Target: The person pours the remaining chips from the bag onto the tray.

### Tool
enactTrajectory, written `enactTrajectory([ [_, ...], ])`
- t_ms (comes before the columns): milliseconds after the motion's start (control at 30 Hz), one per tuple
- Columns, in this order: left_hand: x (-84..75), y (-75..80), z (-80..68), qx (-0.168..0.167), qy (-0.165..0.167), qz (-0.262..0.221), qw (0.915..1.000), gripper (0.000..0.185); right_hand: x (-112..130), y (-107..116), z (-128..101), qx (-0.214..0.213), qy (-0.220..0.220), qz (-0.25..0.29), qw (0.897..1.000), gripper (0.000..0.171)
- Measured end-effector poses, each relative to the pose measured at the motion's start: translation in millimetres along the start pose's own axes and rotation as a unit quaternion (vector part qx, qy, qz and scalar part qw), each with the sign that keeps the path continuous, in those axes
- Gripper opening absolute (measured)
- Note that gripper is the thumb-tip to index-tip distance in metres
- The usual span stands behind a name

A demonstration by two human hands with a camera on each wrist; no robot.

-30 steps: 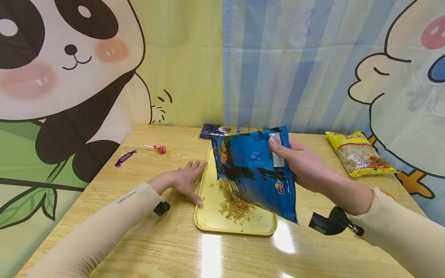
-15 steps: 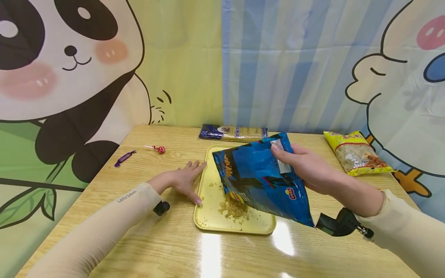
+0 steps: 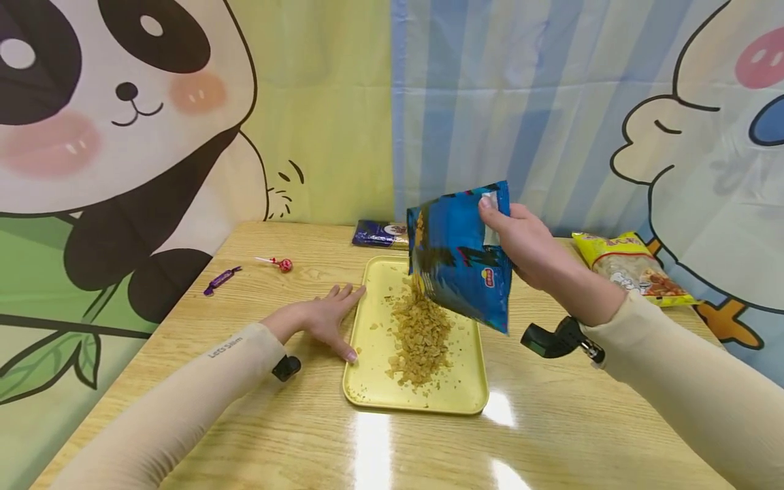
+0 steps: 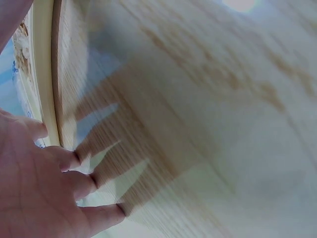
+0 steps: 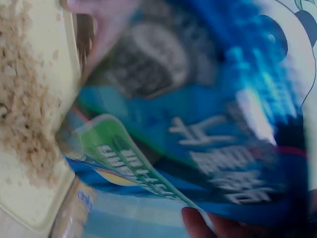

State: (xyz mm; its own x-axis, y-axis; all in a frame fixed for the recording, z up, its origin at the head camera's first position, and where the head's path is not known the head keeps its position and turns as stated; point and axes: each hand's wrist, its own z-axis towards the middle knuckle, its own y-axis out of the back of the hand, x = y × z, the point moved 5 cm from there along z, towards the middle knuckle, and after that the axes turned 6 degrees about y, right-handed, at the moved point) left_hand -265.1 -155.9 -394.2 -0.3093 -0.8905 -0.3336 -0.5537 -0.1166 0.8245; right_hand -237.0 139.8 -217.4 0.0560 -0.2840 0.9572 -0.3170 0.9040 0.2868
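My right hand (image 3: 533,248) grips a blue snack bag (image 3: 462,262) by its upper right edge, thumb on the near face and fingertips (image 5: 195,223) behind. The bag is tilted, its lower left corner over a pale yellow tray (image 3: 468,381). Crushed chip-like flakes (image 3: 422,340) lie in a long heap down the tray's middle, reaching up to the bag's corner. My left hand (image 3: 321,320) rests at the tray's left edge, fingers spread. In the left wrist view its fingertips (image 4: 106,218) touch the tabletop beside the tray's rim (image 4: 43,74).
A wrapped purple candy (image 3: 222,280) and a red lollipop (image 3: 283,265) lie on the left of the wooden table (image 3: 294,422). Behind the tray is a dark blue packet (image 3: 373,233), partly covered by the bag. A yellow bag (image 3: 637,265) stands at the right, near a printed curtain (image 3: 343,136).
My right hand dipped the bag right and down, then lifted it up. The flake heap on the tray has grown much larger. My left hand stays in place.
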Motion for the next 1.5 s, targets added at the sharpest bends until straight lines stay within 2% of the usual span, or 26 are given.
enactTrajectory([
  [200, -1.3, -0.5, -0.7, -0.002, -0.004, 0.001, 1.0000, 0.138, 3, -7, 25, -0.001, 0.023, -0.013, 1.000, 0.063],
  [367, -2.1, 0.0, -1.3, -0.006, -0.005, 0.004, 1.0000, 0.138, 3, -14, 34, -0.006, 0.035, 0.008, 0.999, 0.062],
  [467, -3.0, 0.5, -1.4, -0.007, -0.007, 0.005, 0.9999, 0.138, 3, -18, 34, 0.005, 0.050, 0.006, 0.999, 0.060],
  [600, -3.1, 1.0, -1.7, -0.008, -0.007, 0.005, 0.9999, 0.138, 3, -20, 30, -0.001, 0.060, -0.010, 0.998, 0.055],
  [800, -1.7, 0.7, -2.9, -0.006, -0.004, 0.002, 1.0000, 0.138, 4, -17, 25, -0.039, 0.060, 0.006, 0.997, 0.045],
  [867, -1.1, -0.2, -2.5, -0.004, -0.002, 0.001, 1.0000, 0.138, 3, -15, 20, -0.046, 0.051, 0.002, 0.998, 0.047],
  [967, -0.9, -1.9, -1.9, -0.004, -0.002, -0.002, 1.0000, 0.138, -1, -13, 11, -0.038, 0.035, 0.016, 0.999, 0.058],
  [1033, -1.0, -2.5, -1.4, -0.003, -0.003, -0.002, 1.0000, 0.138, -5, -12, 2, -0.016, 0.027, 0.020, 0.999, 0.064],
  [1200, -1.4, -0.8, -1.6, -0.006, -0.003, 0.001, 1.0000, 0.138, -14, -14, -20, 0.064, 0.044, 0.042, 0.996, 0.062],
  [1333, -1.6, 0.5, -2.3, -0.005, -0.001, 0.004, 1.0000, 0.138, -24, -18, -38, 0.109, 0.047, 0.052, 0.992, 0.063],
  [1500, -1.6, 0.6, -1.9, -0.004, -0.002, 0.003, 1.0000, 0.138, -34, -18, -52, 0.109, 0.036, 0.071, 0.991, 0.062],
])
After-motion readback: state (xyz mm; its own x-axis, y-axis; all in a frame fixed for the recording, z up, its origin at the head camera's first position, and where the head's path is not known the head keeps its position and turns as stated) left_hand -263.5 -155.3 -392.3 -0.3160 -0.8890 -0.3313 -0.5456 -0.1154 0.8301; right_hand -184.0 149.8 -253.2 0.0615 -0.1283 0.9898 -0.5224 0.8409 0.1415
